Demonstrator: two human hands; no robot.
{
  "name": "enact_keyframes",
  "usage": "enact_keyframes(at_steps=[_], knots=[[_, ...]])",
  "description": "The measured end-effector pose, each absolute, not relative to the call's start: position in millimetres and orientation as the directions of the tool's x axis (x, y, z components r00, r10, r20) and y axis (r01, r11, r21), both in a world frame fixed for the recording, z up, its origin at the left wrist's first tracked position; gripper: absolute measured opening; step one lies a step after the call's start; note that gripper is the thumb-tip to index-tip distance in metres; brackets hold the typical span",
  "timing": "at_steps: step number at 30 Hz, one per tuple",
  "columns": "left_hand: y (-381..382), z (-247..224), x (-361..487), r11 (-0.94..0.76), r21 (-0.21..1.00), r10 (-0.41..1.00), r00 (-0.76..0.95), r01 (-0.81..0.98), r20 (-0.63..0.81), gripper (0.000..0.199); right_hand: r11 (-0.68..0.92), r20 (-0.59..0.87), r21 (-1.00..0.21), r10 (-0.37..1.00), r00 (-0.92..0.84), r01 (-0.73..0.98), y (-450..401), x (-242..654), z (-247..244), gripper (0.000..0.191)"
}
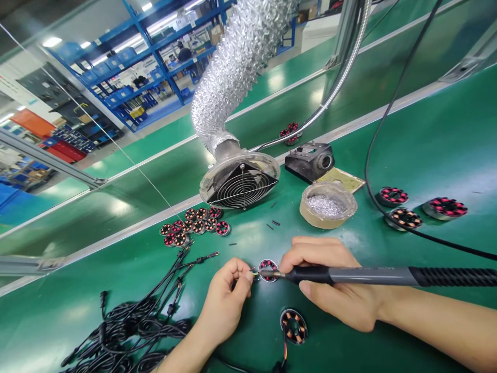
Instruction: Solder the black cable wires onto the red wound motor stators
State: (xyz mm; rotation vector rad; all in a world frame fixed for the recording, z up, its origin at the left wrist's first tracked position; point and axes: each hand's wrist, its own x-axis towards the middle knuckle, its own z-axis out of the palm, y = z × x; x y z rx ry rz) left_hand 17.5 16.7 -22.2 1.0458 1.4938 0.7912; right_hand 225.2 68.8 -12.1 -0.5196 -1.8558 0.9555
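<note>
My right hand (334, 282) grips a soldering iron (368, 275) with a dark front grip and grey handle. Its metal tip reaches left over a small round motor stator (268, 270) with red windings. Left of that stator, my left hand (229, 295) pinches a cable end with thin coloured wires (254, 274), close to the iron's tip. Whether tip and wires touch I cannot tell. Nearer to me lies a stator with copper windings (294, 327), red and yellow wires running from it.
Black cables (135, 326) lie coiled at the left, below a cluster of stators (198, 226). A fume extractor (240, 181) hangs behind my hands. A bowl of metal shavings (328, 204) and a soldering iron stand (309, 161) are beyond; more stators (444, 208) sit at right.
</note>
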Motion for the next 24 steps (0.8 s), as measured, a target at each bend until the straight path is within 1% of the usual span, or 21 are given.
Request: enact_keyframes(at_steps=[12, 17, 21, 22, 24], knots=[[18, -19, 19, 0.389, 0.894, 0.918, -0.016, 0.223, -0.395, 0.04, 0.618, 0.575, -0.785, 0.704, -0.418, -0.039, 68, 225, -9, 0.022], [18, -20, 20, 0.4, 0.889, 0.913, -0.012, 0.226, -0.408, 0.044, 0.673, 0.619, -0.739, 0.668, -0.413, -0.021, 69, 225, -12, 0.02], [17, -23, 15, 0.384, 0.894, 0.914, 0.043, 0.232, -0.404, 0.047, 0.705, 0.64, -0.71, 0.651, -0.408, 0.011, 70, 220, -19, 0.032], [16, -24, 14, 0.373, 0.896, 0.914, 0.067, 0.241, -0.399, 0.047, 0.712, 0.642, -0.702, 0.649, -0.408, 0.028, 70, 217, -21, 0.032], [15, -25, 10, 0.351, 0.897, 0.912, 0.117, 0.268, -0.392, 0.048, 0.746, 0.656, -0.664, 0.618, -0.433, 0.058, 69, 211, -25, 0.027]])
